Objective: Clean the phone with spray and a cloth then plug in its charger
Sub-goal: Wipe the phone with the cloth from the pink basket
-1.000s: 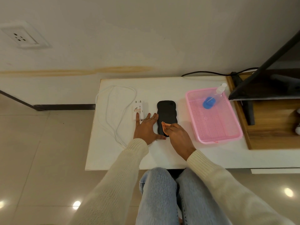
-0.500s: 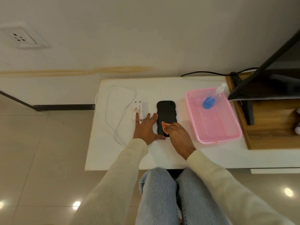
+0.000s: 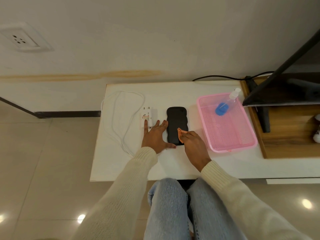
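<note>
With the phone (image 3: 176, 124) lying flat near the middle of the white table (image 3: 173, 163), its long axis runs away from the person toward the wall, and both hands sit at its near end. Right hand (image 3: 194, 146) is over the phone's lower right corner, fingers bunched together and pinching a small orange cloth (image 3: 181, 133) against the dark surface; the wipe, by the look of it, has the far half of the phone left to cover, straight ahead of those fingers along the long axis. Left hand (image 3: 155, 137) lies flat on the table just beside the phone's left edge, fingers spread, holding nothing; the innermost fingers touch or nearly touch the phone's side, likely bracing it, and the outermost fingertip rests at the white charger plug (image 3: 147, 118). Charger cable (image 3: 121, 118) loops off to the left. Spray bottle (image 3: 225, 104) lies in the pink basket (image 3: 242, 146), to the right, apart from both hands. Left hand is the nearer one for the charger; wall socket (image 3: 19, 39) sits well off, up and left.
</note>
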A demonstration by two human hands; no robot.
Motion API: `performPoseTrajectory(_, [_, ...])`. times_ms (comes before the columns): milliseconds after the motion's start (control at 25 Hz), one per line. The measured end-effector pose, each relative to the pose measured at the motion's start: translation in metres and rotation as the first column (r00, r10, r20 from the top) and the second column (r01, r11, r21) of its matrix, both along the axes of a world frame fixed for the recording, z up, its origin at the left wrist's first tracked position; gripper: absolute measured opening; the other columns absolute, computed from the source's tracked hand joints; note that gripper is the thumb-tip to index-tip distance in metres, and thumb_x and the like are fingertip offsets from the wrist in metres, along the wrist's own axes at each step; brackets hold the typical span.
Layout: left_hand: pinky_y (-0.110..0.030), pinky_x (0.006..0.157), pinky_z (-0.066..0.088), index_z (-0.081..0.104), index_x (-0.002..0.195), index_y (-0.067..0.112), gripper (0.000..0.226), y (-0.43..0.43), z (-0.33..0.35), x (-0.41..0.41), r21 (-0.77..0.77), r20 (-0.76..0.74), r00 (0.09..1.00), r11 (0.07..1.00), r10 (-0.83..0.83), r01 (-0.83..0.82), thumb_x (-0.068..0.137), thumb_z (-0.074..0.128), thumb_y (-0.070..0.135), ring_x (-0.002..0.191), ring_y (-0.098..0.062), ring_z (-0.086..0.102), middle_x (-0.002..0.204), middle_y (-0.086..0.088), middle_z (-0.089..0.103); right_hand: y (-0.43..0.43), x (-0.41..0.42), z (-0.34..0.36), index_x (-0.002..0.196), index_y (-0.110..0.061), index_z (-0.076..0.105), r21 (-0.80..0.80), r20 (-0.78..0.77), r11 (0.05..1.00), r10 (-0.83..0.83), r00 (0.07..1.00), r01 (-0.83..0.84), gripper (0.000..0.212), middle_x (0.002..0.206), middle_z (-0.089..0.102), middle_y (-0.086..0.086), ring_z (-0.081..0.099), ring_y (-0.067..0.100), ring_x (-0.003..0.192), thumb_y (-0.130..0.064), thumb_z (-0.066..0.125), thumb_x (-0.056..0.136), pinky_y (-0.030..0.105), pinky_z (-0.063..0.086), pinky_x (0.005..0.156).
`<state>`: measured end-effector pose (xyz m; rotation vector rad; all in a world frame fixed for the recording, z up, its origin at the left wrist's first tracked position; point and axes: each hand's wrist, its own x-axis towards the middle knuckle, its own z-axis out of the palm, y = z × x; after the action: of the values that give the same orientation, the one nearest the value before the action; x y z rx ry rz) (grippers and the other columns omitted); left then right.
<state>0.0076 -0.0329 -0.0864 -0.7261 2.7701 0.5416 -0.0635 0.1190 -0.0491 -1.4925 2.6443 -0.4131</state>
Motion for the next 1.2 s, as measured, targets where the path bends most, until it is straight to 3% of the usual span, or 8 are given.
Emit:
performPoseTrajectory(240, [-0.044, 0.105, -0.028, 0.009, 0.15, 0.028, 0.108, 0.0, 0.0, 0.001, -0.015, -0.004, 1.0, 1.0, -0.007, 0.007, 0.066, 0.056, 0.077, 0.145, -0.01, 0.007, 0.156, 0.008, 0.02, 0.007, -0.005, -0.011, 0.117, 0.004, 0.06, 0.104, 0.112, 0.994, -0.041, 0.993, 0.029, 0.031, 0.112, 0.066, 0.021, 0.061, 0.035, 0.102, 0.002, 0.059, 0.086, 0.039, 0.049, 0.092])
performPoseTrajectory(520, [-0.044, 0.106, -0.028, 0.008, 0.15, 0.028, 0.108, 0.0, 0.001, 0.001, -0.01, 0.001, 1.0, 1.0, -0.007, 0.007, 0.067, 0.056, 0.077, 0.145, -0.01, 0.006, 0.156, 0.008, 0.018, 0.001, -0.002, -0.002, 0.089, 0.003, 0.072, 0.052, 0.009, 0.999, 0.003, 1.0, -0.003, 0.037, 0.08, 0.074, 0.016, 0.069, 0.028, 0.068, 0.006, 0.085, 0.054, 0.03, 0.058, 0.063])
performPoseTrajectory(640, [-0.043, 0.106, -0.028, 0.008, 0.15, 0.028, 0.107, 0.001, 0.002, 0.0, -0.012, 0.005, 1.0, 1.0, 0.002, -0.002, 0.067, 0.056, 0.077, 0.145, -0.01, 0.006, 0.157, 0.008, 0.018, 0.008, 0.0, -0.003, 0.085, 0.004, 0.072, 0.056, 0.003, 0.998, 0.019, 1.0, -0.019, 0.046, 0.075, 0.074, 0.015, 0.07, 0.027, 0.063, 0.005, 0.09, 0.043, 0.031, 0.058, 0.059])
performPoseTrajectory(760, [-0.043, 0.106, -0.027, 0.008, 0.15, 0.028, 0.108, 0.001, 0.001, 0.001, -0.007, 0.004, 1.0, 1.0, 0.002, -0.002, 0.067, 0.057, 0.077, 0.145, -0.01, 0.006, 0.156, 0.008, 0.019, 0.008, -0.004, -0.009, 0.105, 0.006, 0.065, 0.095, 0.079, 0.995, -0.031, 0.996, 0.024, 0.035, 0.098, 0.07, 0.023, 0.067, 0.036, 0.087, 0.005, 0.074, 0.071, 0.04, 0.056, 0.079])
performPoseTrajectory(840, [-0.042, 0.104, -0.029, 0.008, 0.15, 0.028, 0.109, 0.0, 0.001, 0.0, 0.001, -0.002, 1.0, 1.0, 0.0, 0.0, 0.066, 0.057, 0.077, 0.145, -0.01, 0.007, 0.156, 0.008, 0.019, 0.005, -0.009, -0.014, 0.116, 0.003, 0.06, 0.13, 0.081, 0.991, -0.034, 0.996, 0.023, 0.031, 0.112, 0.066, 0.019, 0.06, 0.033, 0.102, 0.0, 0.06, 0.086, 0.036, 0.049, 0.091])
performPoseTrajectory(920, [-0.041, 0.104, -0.03, 0.009, 0.15, 0.028, 0.109, 0.0, 0.0, 0.001, 0.005, -0.01, 1.0, 1.0, -0.003, 0.003, 0.066, 0.057, 0.077, 0.145, -0.009, 0.007, 0.156, 0.008, 0.02, 0.0, -0.009, -0.008, 0.111, 0.003, 0.063, 0.099, 0.053, 0.995, -0.01, 0.999, 0.005, 0.03, 0.106, 0.069, 0.018, 0.062, 0.03, 0.095, 0.002, 0.065, 0.081, 0.031, 0.051, 0.085])
performPoseTrajectory(1080, [-0.042, 0.105, -0.028, 0.009, 0.15, 0.028, 0.108, 0.0, 0.001, 0.0, -0.006, -0.002, 1.0, 1.0, -0.001, 0.001, 0.066, 0.056, 0.077, 0.145, -0.01, 0.007, 0.156, 0.008, 0.02, 0.0, -0.002, 0.002, 0.084, 0.003, 0.073, 0.04, 0.001, 0.999, 0.035, 0.999, -0.035, 0.042, 0.074, 0.074, 0.013, 0.068, 0.025, 0.063, 0.005, 0.088, 0.045, 0.027, 0.057, 0.057])
performPoseTrajectory(1200, [-0.043, 0.105, -0.028, 0.009, 0.15, 0.027, 0.108, 0.0, 0.002, 0.0, -0.008, 0.0, 1.0, 1.0, -0.003, 0.003, 0.067, 0.057, 0.077, 0.145, -0.01, 0.007, 0.156, 0.007, 0.02, 0.006, 0.0, 0.001, 0.085, 0.006, 0.072, 0.067, 0.035, 0.998, 0.016, 0.999, -0.019, 0.038, 0.075, 0.073, 0.018, 0.069, 0.03, 0.064, 0.007, 0.086, 0.049, 0.034, 0.058, 0.059])
